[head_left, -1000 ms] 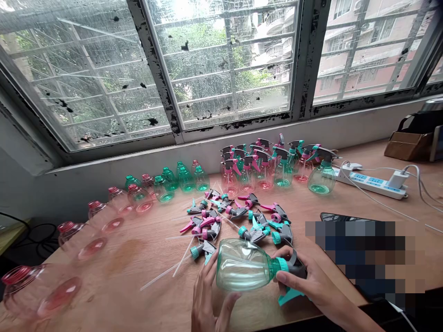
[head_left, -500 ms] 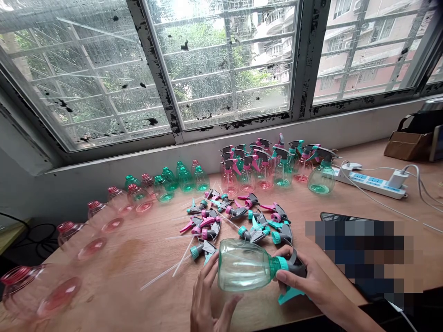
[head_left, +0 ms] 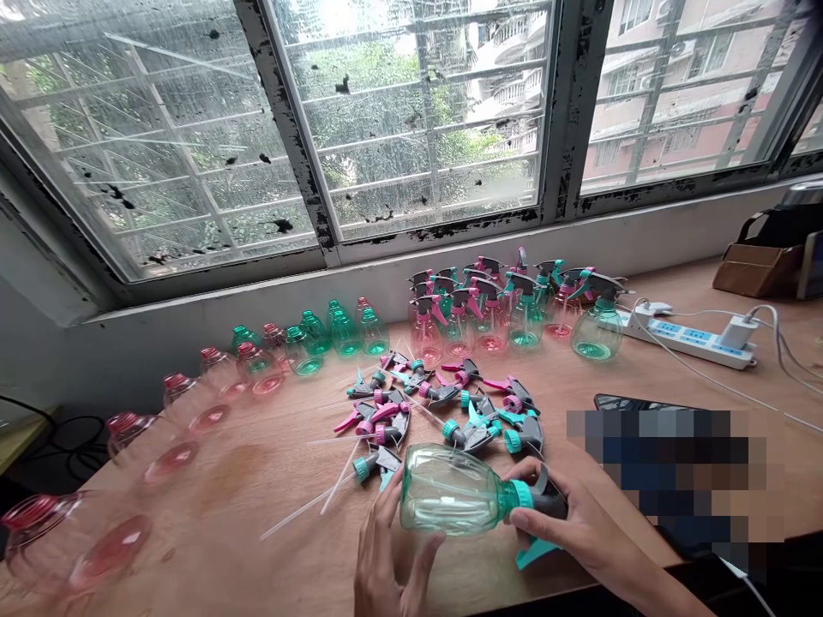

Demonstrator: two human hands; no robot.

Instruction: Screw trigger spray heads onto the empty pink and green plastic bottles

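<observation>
A clear green spray bottle [head_left: 450, 493] lies sideways in the air just above the table's front part, its base to the left. My right hand [head_left: 566, 514] grips it at the teal collar and grey spray head [head_left: 546, 499], with the teal trigger [head_left: 537, 553] pointing down. Around the base end curls my left hand [head_left: 392, 548], fingers at the far left side and thumb at the lower edge. Just beyond the bottle lies a pile of loose spray heads [head_left: 472, 433], grey with pink or teal parts, some with clear dip tubes [head_left: 309, 506].
Bottles without heads, red [head_left: 77, 548] and green [head_left: 347, 330], stand along the left and back. Several bottles with heads [head_left: 492, 317] are grouped by the window wall. At right are a power strip [head_left: 691, 338] with cables, a dark flat device [head_left: 643, 403] partly pixelated, and a brown box [head_left: 759, 270].
The bottle has shifted slightly left toward my left hand. My left thumb has risen to the bottle's lower edge. My right hand keeps its grip at the collar.
</observation>
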